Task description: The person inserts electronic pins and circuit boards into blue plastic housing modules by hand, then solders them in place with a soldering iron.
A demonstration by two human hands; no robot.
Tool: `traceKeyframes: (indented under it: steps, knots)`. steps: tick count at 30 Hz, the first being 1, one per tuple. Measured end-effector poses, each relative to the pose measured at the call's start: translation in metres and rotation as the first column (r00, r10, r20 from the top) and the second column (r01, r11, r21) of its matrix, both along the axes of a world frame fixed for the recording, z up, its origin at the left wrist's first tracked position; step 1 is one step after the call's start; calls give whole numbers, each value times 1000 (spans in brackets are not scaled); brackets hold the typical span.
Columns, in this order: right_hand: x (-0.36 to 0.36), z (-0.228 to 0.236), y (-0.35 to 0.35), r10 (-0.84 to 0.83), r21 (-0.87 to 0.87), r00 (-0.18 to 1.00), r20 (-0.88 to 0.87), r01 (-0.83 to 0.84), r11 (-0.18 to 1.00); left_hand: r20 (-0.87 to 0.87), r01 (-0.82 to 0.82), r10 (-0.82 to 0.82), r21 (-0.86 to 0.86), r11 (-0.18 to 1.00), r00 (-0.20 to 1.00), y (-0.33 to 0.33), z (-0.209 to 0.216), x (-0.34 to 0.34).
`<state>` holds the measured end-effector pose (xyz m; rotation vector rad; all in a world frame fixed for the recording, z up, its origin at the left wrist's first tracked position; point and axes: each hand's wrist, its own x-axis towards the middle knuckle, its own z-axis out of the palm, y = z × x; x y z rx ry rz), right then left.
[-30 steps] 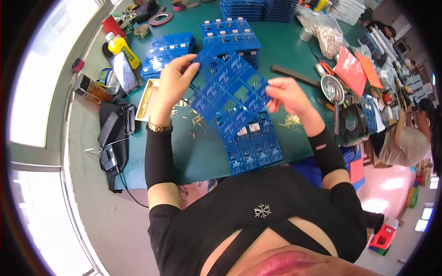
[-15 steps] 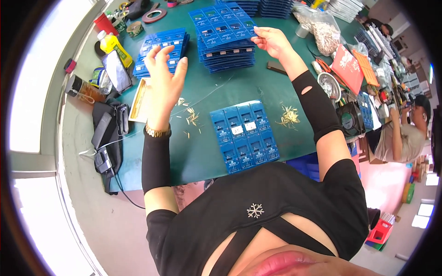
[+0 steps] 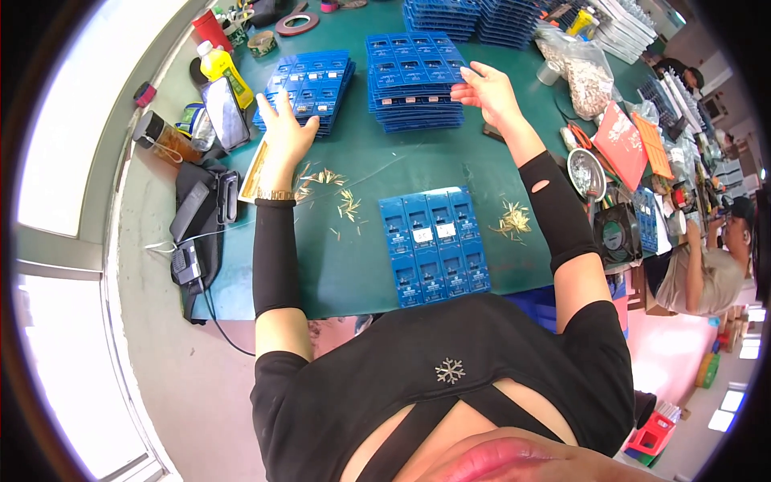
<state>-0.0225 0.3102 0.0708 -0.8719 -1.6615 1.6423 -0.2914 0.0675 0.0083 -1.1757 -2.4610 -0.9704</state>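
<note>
A blue circuit-board panel (image 3: 434, 277) with two white labels lies on the green table in front of me. Beyond it stands a stack of blue circuit-board panels (image 3: 414, 116), its top panel lying nearly square on the pile. My right hand (image 3: 491, 98) is at the stack's right edge, fingers stretched out and nothing visibly gripped. Over the near-left corner of a second, lower panel stack (image 3: 313, 84) reaches my left hand (image 3: 287, 138), fingers spread; whether the fingertips touch it I cannot tell.
Thin golden slivers lie in small heaps (image 3: 512, 219) either side of the front panel. A shallow tray (image 3: 254, 170) is partly behind my left wrist. Left are a phone (image 3: 226, 112) and yellow bottle (image 3: 223, 74); right, a metal bowl (image 3: 587, 174). A person (image 3: 707, 265) sits far right.
The top panel, pinched in my right hand and tilted before, now rests flatter and straighter on the middle stack. My right hand has let go. My left hand has lowered toward the left stack.
</note>
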Motion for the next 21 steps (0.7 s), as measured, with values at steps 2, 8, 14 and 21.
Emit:
traceKeyframes:
  steps: [2,8,14,21]
  knots:
    - [3,-5,3,29,-16,999,-29,-30,999,-32,-3,1,-61,998,999,-1,-3,-9]
    - [10,7,-11,54,190,979,195,-92,977,-37,-48,38,-340,939,999,4,5,-4]
    - [11,-2,6,-2,348,950,311,-112,931,-128,21,-41,-154,988,991,2,7,-9]
    - [13,12,-15,-296,694,931,214,68,717,-248,105,-146,-170,980,958,-3,7,-21]
